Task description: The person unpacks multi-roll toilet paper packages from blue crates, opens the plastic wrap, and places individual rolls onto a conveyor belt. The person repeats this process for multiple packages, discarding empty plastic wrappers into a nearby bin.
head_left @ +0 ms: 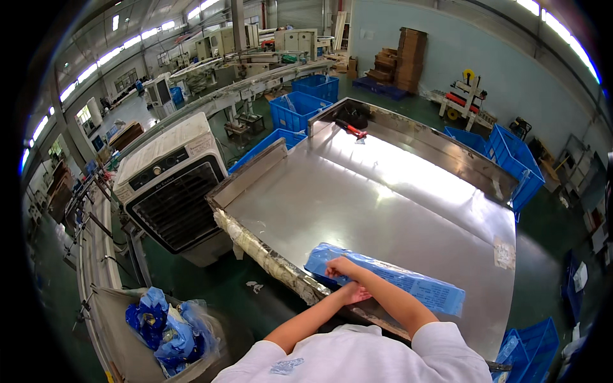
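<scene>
A long, flat package in blue plastic wrap (408, 281), with print on its right end, lies along the near edge of the metal table (332, 191). My forearms cross in front of it. My right hand (341, 267) reaches across to the package's left part, fingers curled down against the wrap; the fingertips are partly hidden. Below it, by the table's near edge, my left hand (355, 293) lies against the package's near side with its fingers loosely extended, and I see nothing held in it.
A red-handled tool (352, 130) and a dark object (351, 115) rest at the table's far corner. Raised rims border the table. An air cooler (175, 191) stands left; a bin of crumpled blue wrap (172, 329) is lower left. Blue crates (514, 156) surround the table.
</scene>
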Demonstrator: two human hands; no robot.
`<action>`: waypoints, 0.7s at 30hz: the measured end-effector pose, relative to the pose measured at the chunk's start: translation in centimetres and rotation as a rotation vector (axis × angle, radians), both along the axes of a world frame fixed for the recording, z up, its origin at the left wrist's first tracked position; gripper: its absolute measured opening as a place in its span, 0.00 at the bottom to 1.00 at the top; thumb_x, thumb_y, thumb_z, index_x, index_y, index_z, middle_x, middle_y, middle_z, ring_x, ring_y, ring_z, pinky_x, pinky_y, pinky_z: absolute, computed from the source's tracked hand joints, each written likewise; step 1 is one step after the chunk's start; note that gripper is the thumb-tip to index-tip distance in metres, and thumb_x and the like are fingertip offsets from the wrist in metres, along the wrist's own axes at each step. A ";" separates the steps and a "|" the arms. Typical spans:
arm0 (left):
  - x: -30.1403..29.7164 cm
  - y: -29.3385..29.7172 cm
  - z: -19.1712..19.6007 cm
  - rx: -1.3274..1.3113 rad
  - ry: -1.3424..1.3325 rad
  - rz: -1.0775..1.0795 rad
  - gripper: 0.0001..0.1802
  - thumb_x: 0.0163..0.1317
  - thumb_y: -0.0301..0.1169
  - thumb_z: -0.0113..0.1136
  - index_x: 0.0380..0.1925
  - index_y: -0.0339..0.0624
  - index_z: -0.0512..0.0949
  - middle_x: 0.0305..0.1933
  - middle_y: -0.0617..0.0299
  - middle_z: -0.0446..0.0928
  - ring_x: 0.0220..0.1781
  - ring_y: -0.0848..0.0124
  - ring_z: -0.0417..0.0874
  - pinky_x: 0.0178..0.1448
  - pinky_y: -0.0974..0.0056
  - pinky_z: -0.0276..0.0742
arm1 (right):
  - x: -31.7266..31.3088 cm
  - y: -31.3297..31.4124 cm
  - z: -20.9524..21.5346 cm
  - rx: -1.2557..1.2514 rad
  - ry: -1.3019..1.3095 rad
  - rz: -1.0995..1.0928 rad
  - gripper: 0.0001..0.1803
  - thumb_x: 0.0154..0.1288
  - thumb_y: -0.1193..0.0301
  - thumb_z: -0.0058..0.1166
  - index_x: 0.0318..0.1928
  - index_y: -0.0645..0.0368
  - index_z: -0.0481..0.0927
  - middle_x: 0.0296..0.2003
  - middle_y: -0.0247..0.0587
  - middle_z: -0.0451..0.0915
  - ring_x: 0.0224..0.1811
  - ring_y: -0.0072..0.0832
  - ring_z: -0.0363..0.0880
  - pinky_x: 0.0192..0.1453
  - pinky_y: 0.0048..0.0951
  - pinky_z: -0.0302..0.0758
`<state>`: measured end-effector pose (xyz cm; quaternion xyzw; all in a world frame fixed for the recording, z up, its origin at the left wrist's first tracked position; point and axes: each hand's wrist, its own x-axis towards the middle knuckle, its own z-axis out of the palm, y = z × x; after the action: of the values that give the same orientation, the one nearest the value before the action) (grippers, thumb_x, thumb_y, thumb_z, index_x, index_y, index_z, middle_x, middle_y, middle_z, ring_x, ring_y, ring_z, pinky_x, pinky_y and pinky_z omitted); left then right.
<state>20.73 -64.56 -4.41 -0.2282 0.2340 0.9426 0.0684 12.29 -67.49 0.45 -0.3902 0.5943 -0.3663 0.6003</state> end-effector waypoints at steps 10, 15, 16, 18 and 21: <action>1.1 -1.4 0.5 0.337 -0.326 -0.143 0.16 0.65 0.34 0.47 0.43 0.29 0.69 0.60 0.38 0.65 0.62 0.50 0.68 0.63 0.55 0.68 | -24.1 20.0 -0.7 0.643 1.037 -0.414 0.30 0.64 0.46 0.38 0.51 0.58 0.77 0.51 0.48 0.76 0.57 0.48 0.71 0.58 0.46 0.68; 0.4 -2.3 -2.9 0.516 -0.321 -0.027 0.32 0.62 0.31 0.47 0.62 0.27 0.48 0.64 0.36 0.55 0.60 0.38 0.65 0.64 0.47 0.67 | -25.8 30.0 -8.6 0.868 0.810 -0.202 0.37 0.64 0.40 0.33 0.53 0.61 0.74 0.58 0.52 0.69 0.64 0.43 0.64 0.66 0.40 0.59; -0.8 -1.7 -0.7 0.558 -0.464 0.088 0.32 0.62 0.30 0.47 0.62 0.29 0.49 0.63 0.36 0.55 0.60 0.38 0.66 0.64 0.46 0.67 | -24.1 31.2 -9.0 0.858 0.775 -0.306 0.37 0.63 0.40 0.33 0.54 0.60 0.74 0.57 0.54 0.70 0.63 0.43 0.65 0.66 0.38 0.59; -1.1 -2.3 -3.0 0.501 -0.485 0.020 0.32 0.62 0.31 0.48 0.62 0.30 0.50 0.63 0.35 0.56 0.60 0.39 0.66 0.63 0.46 0.68 | -18.6 29.8 -6.0 0.902 0.973 -0.696 0.29 0.65 0.45 0.37 0.48 0.54 0.80 0.48 0.49 0.77 0.59 0.43 0.68 0.60 0.49 0.63; -3.9 -1.4 -3.3 0.413 -0.540 -0.127 0.33 0.61 0.35 0.51 0.62 0.32 0.51 0.62 0.36 0.59 0.59 0.41 0.69 0.59 0.49 0.73 | -18.3 32.2 -9.9 0.631 1.340 -0.909 0.21 0.64 0.52 0.43 0.39 0.54 0.81 0.39 0.42 0.78 0.49 0.41 0.71 0.52 0.49 0.65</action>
<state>16.82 -65.98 -7.72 -0.4359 0.0256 0.8694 0.2313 -5.96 -35.26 -9.48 -0.0637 0.9946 -0.0815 -0.0004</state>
